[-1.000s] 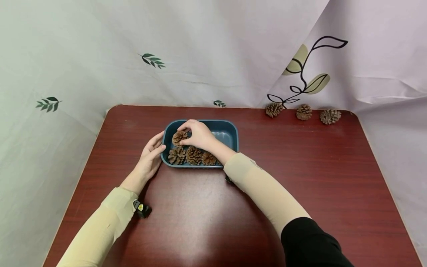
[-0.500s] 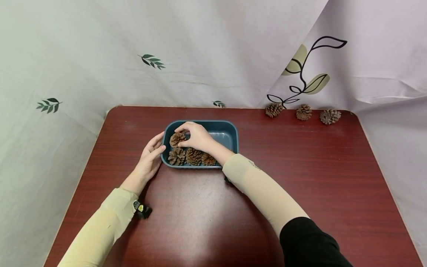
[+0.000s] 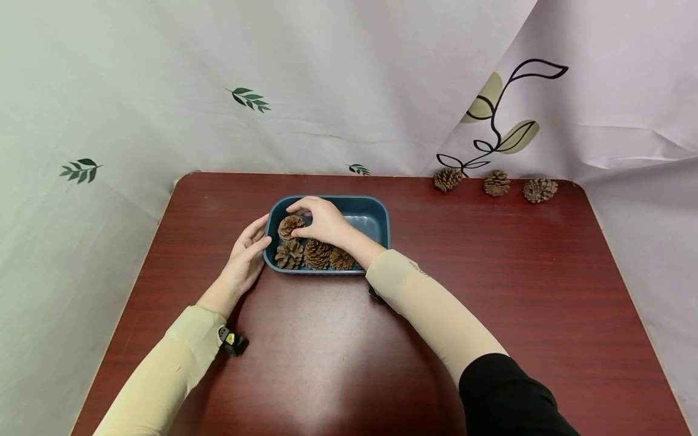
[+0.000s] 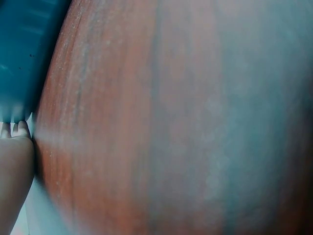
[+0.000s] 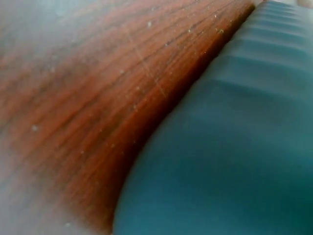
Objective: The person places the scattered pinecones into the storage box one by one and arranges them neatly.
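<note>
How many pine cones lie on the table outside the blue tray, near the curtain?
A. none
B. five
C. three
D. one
C: in the head view, three pine cones lie in a row at the far right edge of the table, apart from the blue tray, where the right hand holds another one.

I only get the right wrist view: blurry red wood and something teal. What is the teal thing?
Observer: A blue-green tray on a red-brown table, seen from the head view.
Operator: Anything in it?
Observer: Four pine cones; three sit in a row along the near wall.
Operator: And the hands?
Observer: The right hand pinches the fourth cone; the left hand rests against the tray's left end.
Operator: More cones?
Observer: Three more cones lie at the table's far edge.
</note>
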{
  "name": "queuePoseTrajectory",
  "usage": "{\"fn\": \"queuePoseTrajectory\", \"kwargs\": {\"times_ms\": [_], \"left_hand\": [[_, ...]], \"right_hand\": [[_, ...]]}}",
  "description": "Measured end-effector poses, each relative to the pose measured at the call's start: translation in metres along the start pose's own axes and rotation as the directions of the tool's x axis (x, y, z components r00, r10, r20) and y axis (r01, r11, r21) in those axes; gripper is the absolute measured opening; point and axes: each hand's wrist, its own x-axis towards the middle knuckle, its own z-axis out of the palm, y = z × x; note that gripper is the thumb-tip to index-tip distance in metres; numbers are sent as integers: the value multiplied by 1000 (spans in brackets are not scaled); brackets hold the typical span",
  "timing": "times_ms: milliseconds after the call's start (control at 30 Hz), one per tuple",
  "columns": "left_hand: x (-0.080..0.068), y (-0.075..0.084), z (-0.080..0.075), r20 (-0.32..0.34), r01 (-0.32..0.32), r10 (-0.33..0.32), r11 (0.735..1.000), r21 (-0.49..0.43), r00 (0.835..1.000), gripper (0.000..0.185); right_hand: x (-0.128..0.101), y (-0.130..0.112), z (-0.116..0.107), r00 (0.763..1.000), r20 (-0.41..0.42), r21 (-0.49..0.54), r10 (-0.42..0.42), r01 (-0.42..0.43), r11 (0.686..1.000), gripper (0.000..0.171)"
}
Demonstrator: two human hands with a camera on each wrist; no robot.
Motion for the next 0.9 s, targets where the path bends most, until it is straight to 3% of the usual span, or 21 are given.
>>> {"fn": "queuePoseTrajectory", "kwargs": {"times_ms": [433,900], "left_hand": [[1,-1,-2,-4,-7,7,1000,-6,1000,52],[-1,1,0,6,-12,13,999,-31,1000,51]], "right_hand": [[-8,-1,-17,998,-54,37,-35,37,999,46],[-30,7,-55,979,-178,120,-97,119,986,45]]}}
